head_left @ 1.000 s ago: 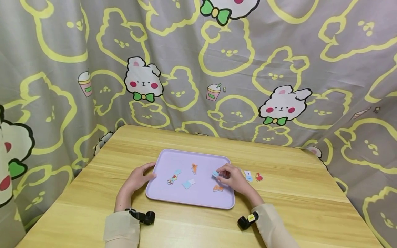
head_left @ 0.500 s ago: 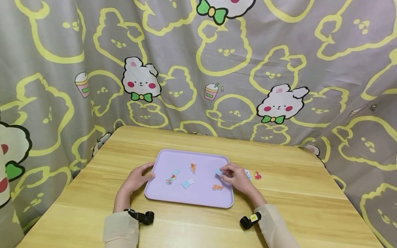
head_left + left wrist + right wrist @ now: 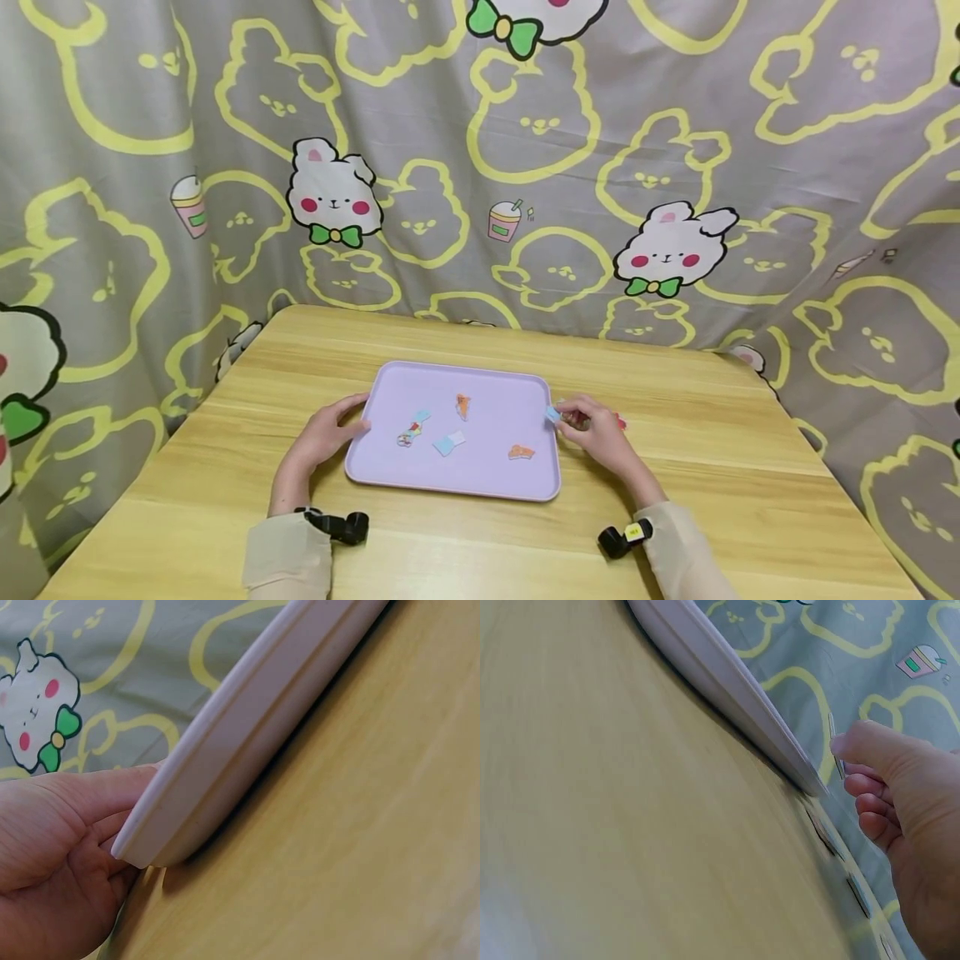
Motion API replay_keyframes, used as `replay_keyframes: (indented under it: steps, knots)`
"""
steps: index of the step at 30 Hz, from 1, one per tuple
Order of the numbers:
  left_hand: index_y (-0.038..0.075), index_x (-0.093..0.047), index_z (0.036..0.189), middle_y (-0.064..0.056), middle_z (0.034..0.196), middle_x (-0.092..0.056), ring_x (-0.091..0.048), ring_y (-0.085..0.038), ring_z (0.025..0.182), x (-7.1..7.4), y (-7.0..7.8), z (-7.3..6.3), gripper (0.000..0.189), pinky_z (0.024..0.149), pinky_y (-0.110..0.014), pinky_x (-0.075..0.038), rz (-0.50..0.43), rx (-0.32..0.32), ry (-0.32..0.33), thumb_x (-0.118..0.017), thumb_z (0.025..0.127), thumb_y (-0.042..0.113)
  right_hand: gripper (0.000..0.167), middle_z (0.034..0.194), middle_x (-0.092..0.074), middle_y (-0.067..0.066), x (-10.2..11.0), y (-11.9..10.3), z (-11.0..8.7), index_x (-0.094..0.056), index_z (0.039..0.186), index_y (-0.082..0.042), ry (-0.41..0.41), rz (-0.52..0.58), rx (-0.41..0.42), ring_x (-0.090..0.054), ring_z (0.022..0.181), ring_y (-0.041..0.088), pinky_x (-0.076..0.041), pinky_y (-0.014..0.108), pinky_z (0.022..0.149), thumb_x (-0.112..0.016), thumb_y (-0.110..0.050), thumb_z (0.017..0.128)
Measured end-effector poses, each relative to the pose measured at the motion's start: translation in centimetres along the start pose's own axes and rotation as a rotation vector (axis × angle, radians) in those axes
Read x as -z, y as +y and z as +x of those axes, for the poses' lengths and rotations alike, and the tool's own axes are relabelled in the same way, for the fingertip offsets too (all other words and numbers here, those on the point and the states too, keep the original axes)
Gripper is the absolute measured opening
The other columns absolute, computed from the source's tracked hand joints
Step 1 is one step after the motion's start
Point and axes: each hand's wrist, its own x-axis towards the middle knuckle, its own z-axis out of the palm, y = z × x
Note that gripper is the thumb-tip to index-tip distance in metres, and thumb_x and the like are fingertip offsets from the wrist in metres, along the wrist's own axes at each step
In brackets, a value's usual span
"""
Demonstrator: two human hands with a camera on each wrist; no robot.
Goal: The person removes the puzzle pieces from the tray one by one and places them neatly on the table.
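Observation:
A lilac tray [image 3: 480,483] lies on the table with several puzzle pieces on it. At its left edge my left hand [image 3: 322,433] grips the rim, thumb on top and fingers bent below, as the left wrist view shows. Between thumb and fingertips my right hand [image 3: 600,429] pinches a light blue puzzle piece [image 3: 553,414] over the tray's right rim. In the right wrist view that puzzle piece [image 3: 835,742] is seen edge-on, above the table. On the tray are two orange pieces [image 3: 521,452], a blue-and-white piece [image 3: 449,443] and a multicoloured strip [image 3: 412,429].
More flat pieces [image 3: 859,896] lie on the table right of the tray, mostly hidden by the right hand in the head view; a red piece [image 3: 621,422] peeks out there. A patterned curtain [image 3: 420,125] hangs behind the wooden table [image 3: 465,550].
My right hand has moved right with the light blue puzzle piece, from above the tray to its right rim, covering more of the pieces beyond. My left hand keeps its grip.

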Motion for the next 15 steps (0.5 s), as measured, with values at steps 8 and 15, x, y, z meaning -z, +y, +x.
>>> replay_keyframes:
  steps: [8,15]
  knots:
    - [0.007,-0.042,0.148,-0.024,0.155,-0.036,-0.025,-0.048,0.145,0.0,-0.1,0.1,0.055,0.120,-0.062,-0.022,-0.013,0.006,-0.002,-0.059,0.098,0.019,0.020,0.082,-0.063,0.004,1.4,1.2,-0.8,-0.073,0.100,-0.002,0.070,-0.041,0.002,-0.051,0.071,0.002,-0.048,0.017,0.059,-0.076,0.000,0.080]
    - [0.007,-0.041,0.149,-0.024,0.155,-0.035,-0.024,-0.048,0.146,0.0,0.0,0.0,0.055,0.119,-0.062,-0.022,-0.013,0.006,-0.007,-0.059,0.098,0.021,0.019,0.080,-0.061,0.004,2.9,2.1,-1.6,-0.072,0.098,-0.001,0.100,-0.081,-0.013,-0.048,0.068,0.001,-0.045,0.016,0.055,-0.075,0.001,0.080]
